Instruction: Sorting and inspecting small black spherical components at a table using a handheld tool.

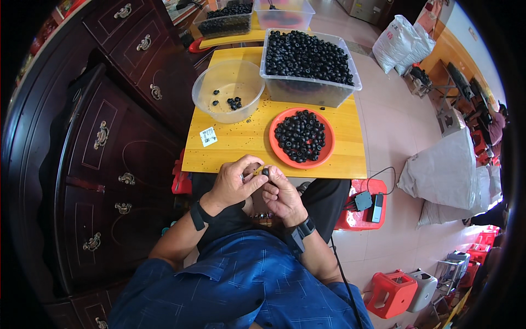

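Observation:
My left hand (233, 183) and my right hand (281, 196) meet just below the near edge of the small yellow table (241, 145). Between their fingertips sits a small black ring-shaped part (266, 172), pinched by both hands. Just beyond them, an orange plate (329, 143) holds a heap of the same black parts. A round clear bowl (205, 93) at the back left holds only a few parts. A clear rectangular tub (309, 90) at the back right is filled with them.
A dark wooden cabinet (109, 137) with brass handles stands close on the left. Red stools (361, 216) and white sacks (444, 170) sit on the tiled floor to the right. More tubs (224, 24) stand on a second table behind. A small white label (208, 136) lies on the yellow table.

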A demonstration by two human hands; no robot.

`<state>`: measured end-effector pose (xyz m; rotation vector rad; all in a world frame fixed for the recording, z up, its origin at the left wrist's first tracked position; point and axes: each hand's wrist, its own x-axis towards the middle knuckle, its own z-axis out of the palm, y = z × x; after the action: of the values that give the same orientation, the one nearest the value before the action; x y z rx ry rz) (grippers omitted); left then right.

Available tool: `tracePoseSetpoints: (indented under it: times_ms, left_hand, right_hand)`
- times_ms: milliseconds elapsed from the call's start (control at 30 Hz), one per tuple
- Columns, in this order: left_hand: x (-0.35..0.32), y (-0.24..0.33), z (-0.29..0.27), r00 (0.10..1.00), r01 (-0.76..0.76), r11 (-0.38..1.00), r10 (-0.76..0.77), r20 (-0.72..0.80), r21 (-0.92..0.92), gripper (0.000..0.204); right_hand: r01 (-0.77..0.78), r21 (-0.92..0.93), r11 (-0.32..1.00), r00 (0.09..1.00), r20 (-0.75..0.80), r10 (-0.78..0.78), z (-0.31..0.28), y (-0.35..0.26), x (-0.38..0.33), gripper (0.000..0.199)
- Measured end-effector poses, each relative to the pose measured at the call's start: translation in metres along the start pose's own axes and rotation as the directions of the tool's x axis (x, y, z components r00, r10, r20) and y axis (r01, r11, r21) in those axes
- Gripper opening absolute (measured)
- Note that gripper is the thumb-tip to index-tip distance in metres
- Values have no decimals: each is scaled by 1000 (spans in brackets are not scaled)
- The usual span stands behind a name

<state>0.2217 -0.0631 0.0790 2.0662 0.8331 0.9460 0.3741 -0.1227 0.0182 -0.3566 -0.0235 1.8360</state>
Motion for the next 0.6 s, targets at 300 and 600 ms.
tracePoseSetpoints:
  times_ms: [300,600]
  left_hand:
    - [-5,-15,3,967,250,875,-206,147,-414,10]
    - [-7,-16,-2,970,232,933,-198,142,-277,13]
  right_hand:
    - [-24,-80,996,998,55,29,-4,-1,5,8]
    - [-59,-105,993,997,44,64,-12,1,8,8]
